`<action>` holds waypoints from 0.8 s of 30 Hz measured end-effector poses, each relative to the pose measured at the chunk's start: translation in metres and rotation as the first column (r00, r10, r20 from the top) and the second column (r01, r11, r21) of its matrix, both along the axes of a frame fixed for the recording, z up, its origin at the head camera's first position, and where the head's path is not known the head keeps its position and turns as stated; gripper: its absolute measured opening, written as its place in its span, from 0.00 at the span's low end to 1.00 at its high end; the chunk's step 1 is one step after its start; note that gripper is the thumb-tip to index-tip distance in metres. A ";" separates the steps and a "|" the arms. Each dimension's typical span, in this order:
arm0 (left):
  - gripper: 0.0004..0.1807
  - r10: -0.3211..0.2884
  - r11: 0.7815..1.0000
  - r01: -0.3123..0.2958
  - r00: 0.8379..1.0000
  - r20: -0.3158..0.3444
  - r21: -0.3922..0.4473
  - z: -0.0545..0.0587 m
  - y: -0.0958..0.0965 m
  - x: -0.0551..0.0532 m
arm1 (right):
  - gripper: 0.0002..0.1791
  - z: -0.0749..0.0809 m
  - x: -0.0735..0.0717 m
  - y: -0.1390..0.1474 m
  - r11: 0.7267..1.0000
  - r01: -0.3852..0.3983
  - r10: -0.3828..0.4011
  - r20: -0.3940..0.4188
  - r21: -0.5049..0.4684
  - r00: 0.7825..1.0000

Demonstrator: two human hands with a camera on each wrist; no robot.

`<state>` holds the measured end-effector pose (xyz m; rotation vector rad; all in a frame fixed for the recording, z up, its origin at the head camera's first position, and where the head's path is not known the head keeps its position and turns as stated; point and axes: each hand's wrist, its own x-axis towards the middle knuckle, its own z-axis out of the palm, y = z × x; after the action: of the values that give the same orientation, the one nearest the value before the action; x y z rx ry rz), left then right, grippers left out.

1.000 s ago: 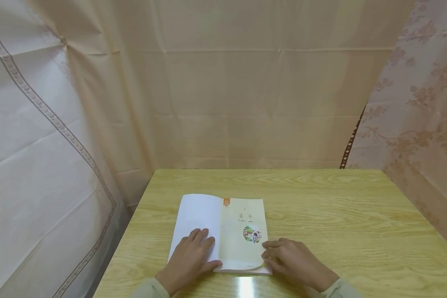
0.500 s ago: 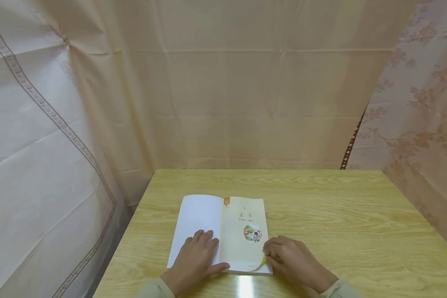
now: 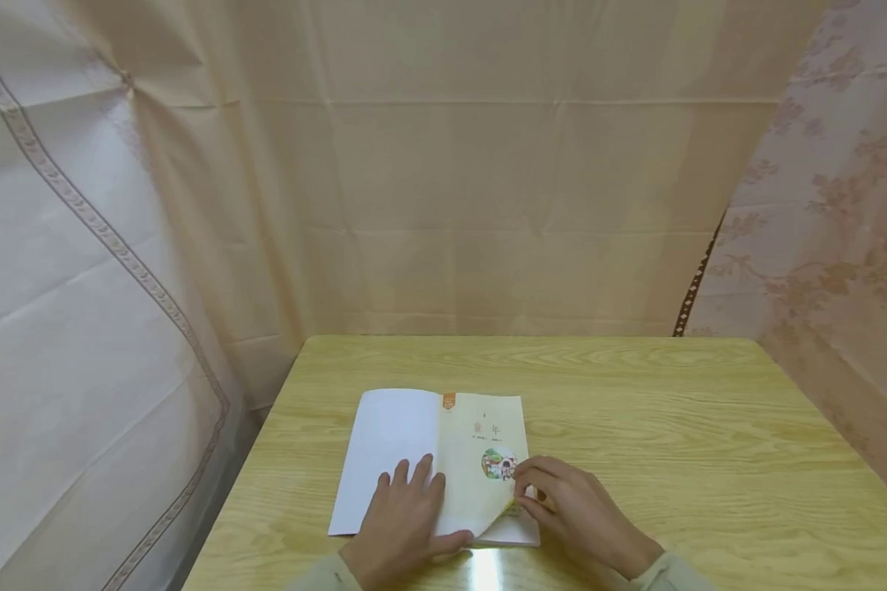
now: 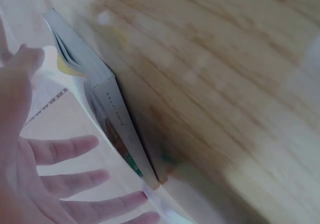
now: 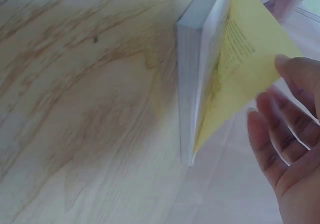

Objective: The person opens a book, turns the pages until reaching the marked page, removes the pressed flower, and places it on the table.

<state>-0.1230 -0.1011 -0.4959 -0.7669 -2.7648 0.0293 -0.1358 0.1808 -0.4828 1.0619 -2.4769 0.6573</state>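
Observation:
An open book [image 3: 480, 419] lies on the wooden table, a blank white page on its left and a cream title page with a small round picture on its right. My left hand [image 3: 402, 513] rests on the lower part of the white page, fingers spread, its thumb across the bottom of the right page. At the book's right edge, my right hand [image 3: 572, 505] pinches the lower corner of the title page between thumb and fingers. That corner is lifted and curled back. The right wrist view shows the raised leaf's yellow underside [image 5: 245, 79], with printed lines on it.
The wood-grain table [image 3: 636, 410] extends to the right of the book and behind it. A beige cloth [image 3: 488, 205] hangs along the table's far edge, with patterned cloth [image 3: 843, 246] on the right and pale cloth [image 3: 81, 328] on the left.
My right hand has taken hold of the title page's lower corner and lifted it up and to the left. My left hand has slid right, its thumb moving further over the right page.

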 end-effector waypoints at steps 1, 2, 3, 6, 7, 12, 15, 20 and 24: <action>0.45 0.006 1.000 -0.006 1.000 -0.009 -0.004 0.001 0.001 0.000 | 0.15 0.002 0.000 -0.001 1.000 0.000 0.000 0.004 -0.015 1.000; 0.42 0.011 1.000 -0.011 1.000 -0.018 -0.006 0.001 0.001 0.000 | 0.15 0.003 0.000 -0.002 1.000 -0.002 0.002 0.010 -0.029 1.000; 0.39 0.017 1.000 -0.017 1.000 -0.025 -0.006 0.001 0.002 0.000 | 0.15 0.004 0.000 -0.003 0.999 -0.004 0.004 0.014 -0.042 1.000; 0.35 0.025 1.000 -0.026 0.999 -0.047 -0.011 0.002 0.003 -0.001 | 0.14 0.006 0.000 -0.004 0.997 -0.011 0.013 0.031 -0.073 0.999; 0.36 0.025 1.000 -0.025 0.999 -0.047 -0.011 0.002 0.003 -0.002 | 0.14 0.007 -0.001 -0.004 0.997 -0.011 0.014 0.036 -0.082 0.999; 0.47 0.011 1.000 -0.011 1.000 0.004 -0.013 0.004 0.006 -0.001 | 0.14 0.008 -0.001 -0.006 0.993 -0.008 0.015 0.054 -0.122 0.998; 0.47 0.002 1.000 -0.003 1.000 -0.007 -0.019 0.003 0.006 0.000 | 0.12 0.009 -0.001 -0.007 0.991 -0.018 0.024 0.047 -0.134 0.999; 0.36 -0.011 1.000 0.011 0.997 -0.079 -0.008 0.001 0.007 0.000 | 0.06 0.010 0.001 -0.007 0.989 -0.030 0.038 0.049 -0.145 0.998; 0.29 -0.044 0.999 0.044 0.992 -0.116 -0.008 0.000 0.012 0.000 | 0.08 0.009 0.001 -0.007 0.988 -0.029 0.035 0.041 -0.154 0.999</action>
<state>-0.1228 -0.0888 -0.4961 -0.8011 -2.6382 0.0713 -0.1344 0.1740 -0.4734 1.0407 -2.4050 0.8749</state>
